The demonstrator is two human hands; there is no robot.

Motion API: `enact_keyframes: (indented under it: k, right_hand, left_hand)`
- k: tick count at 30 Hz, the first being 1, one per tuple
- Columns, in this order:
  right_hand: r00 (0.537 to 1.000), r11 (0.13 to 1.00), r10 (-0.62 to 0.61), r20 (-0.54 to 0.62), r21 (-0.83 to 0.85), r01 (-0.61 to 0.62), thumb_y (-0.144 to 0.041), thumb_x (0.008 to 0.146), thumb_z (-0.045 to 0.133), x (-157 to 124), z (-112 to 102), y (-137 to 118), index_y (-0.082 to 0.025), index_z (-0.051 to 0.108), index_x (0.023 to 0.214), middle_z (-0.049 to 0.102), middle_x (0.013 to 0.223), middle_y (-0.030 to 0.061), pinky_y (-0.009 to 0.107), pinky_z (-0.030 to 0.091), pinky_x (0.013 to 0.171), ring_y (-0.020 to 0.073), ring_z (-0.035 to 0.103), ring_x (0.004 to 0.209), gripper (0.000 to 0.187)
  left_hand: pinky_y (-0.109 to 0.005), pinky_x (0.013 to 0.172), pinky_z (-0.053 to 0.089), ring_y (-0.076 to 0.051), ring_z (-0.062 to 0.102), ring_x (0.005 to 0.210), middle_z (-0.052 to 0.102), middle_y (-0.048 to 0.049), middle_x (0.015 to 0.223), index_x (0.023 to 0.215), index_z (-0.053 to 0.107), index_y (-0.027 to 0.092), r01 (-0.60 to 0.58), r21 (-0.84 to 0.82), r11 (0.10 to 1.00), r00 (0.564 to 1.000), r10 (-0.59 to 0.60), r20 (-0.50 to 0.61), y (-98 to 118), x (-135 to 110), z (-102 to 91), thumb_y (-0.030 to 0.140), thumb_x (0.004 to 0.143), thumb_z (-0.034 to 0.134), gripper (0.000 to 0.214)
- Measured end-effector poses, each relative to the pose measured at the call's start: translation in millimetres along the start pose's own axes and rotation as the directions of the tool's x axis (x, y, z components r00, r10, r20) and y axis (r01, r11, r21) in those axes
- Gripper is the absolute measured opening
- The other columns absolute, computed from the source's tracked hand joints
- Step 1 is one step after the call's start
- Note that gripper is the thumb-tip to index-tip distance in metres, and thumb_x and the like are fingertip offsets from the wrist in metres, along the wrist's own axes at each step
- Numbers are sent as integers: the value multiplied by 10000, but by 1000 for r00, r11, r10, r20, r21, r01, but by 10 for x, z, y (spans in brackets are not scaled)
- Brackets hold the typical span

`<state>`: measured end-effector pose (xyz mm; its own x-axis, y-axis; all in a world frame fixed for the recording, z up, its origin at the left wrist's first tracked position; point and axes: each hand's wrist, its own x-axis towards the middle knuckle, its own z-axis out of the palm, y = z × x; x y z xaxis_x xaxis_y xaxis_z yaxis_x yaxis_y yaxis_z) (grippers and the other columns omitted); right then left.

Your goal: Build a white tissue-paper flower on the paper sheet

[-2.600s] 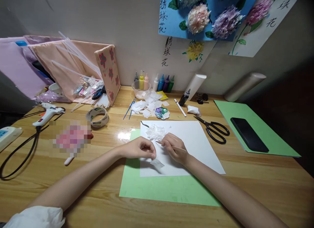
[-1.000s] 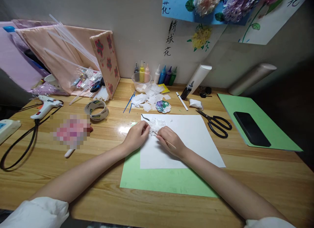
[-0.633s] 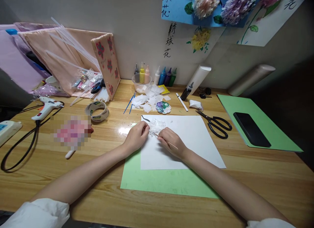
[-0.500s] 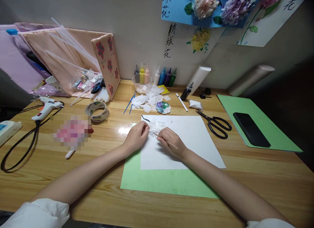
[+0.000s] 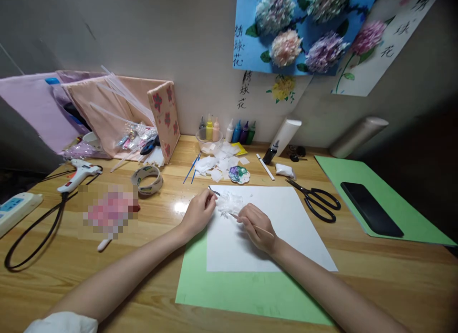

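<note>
A white, fringed tissue-paper flower (image 5: 230,202) lies near the top left of a white paper sheet (image 5: 282,252), which rests on a green sheet (image 5: 200,285). At the flower's left edge is my left hand (image 5: 198,211), thumb and fingers pinched together; what they hold is hidden. My right hand (image 5: 258,226) grips a thin wooden stick (image 5: 264,231) like a pen, its front end pointing at the flower's lower right edge. Just above my left fingertips a short dark strip (image 5: 214,191) lies on the paper.
Torn white paper pieces (image 5: 218,162), a painted palette (image 5: 239,174) and paint bottles (image 5: 236,131) stand behind the sheet. Black scissors (image 5: 317,199) and a phone (image 5: 372,209) lie right. A tape roll (image 5: 147,180) and a glue gun (image 5: 77,175) with a looped cord are left.
The camera has tilted up, so everything sits lower in the picture. My right hand and the stick have drawn slightly away to the right. My left hand stays at the flower's edge.
</note>
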<state>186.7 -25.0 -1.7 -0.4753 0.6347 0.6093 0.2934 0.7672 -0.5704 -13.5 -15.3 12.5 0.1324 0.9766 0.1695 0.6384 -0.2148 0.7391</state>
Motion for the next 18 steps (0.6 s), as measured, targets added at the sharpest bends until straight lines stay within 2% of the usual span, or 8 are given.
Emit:
enact_keyframes:
  k: [4,6,9,14,18]
  right_hand:
    - [997,999,31,-72,34,-28,-206,936,295,-22,-9,12,-201,507,751,532,662,41,320,408,595,172,500,655,282]
    - [996,999,34,-80,33,-31,-208,935,298,-19,-4,16,-202,506,743,531,660,41,321,406,589,172,500,651,283]
    - [996,999,40,-78,31,-38,-218,938,293,-13,2,14,-205,499,738,533,658,42,325,403,592,175,500,652,287]
    - [996,999,43,-74,28,-41,-220,940,290,-7,-4,7,-205,491,732,526,644,39,327,388,593,176,489,644,290]
    - [997,999,27,-74,45,-24,-215,939,288,-8,-11,11,-204,493,735,526,648,40,326,386,590,174,483,644,289]
  left_hand:
    - [-275,677,402,-169,551,816,578,-49,934,964,532,195,-65,229,971,993,86,-82,-93,343,-82,279,850,448,166]
    - [-298,731,414,-204,534,924,556,-74,989,974,541,186,-123,340,932,984,159,-79,-134,533,-95,282,817,497,189]
    - [-333,780,414,-233,506,951,546,-95,991,954,558,174,-202,443,874,972,235,-19,-172,741,-64,288,784,542,205]
    - [-340,754,392,-230,501,893,586,-82,854,793,588,184,-250,541,803,963,262,56,-185,856,5,261,831,487,132]
    - [-335,768,389,-214,515,872,616,-78,846,760,615,181,-238,478,845,967,254,31,-197,862,5,248,847,476,177]
